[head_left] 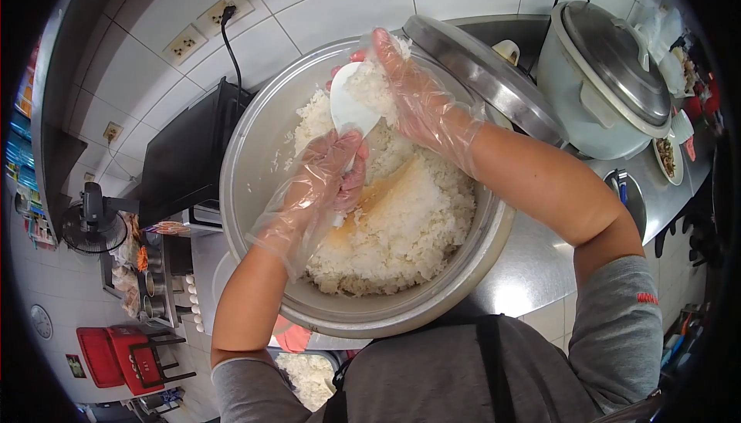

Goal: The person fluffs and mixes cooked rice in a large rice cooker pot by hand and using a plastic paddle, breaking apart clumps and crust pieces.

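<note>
My left hand [333, 167], in a clear plastic glove, is closed round the handle of a white rice paddle [349, 97]. The paddle's blade points up and away from me, with cooked rice against its right side. My right hand [397, 76], gloved the same way, cups a clump of rice [373, 87] beside the blade; its thumb points up and some fingertips show behind the paddle. Both hands are over a big round metal pot [241, 214]. White cooked rice [409, 241] is heaped inside it, with a yellowish-brown patch across the middle.
A metal lid [494, 76] leans at the pot's back right. Beyond it stands a lidded rice cooker [598, 87]. A black panel-like object [189, 153] and a plugged-in cord [229, 37] are at left. Below the pot, more rice [309, 380] fills a container.
</note>
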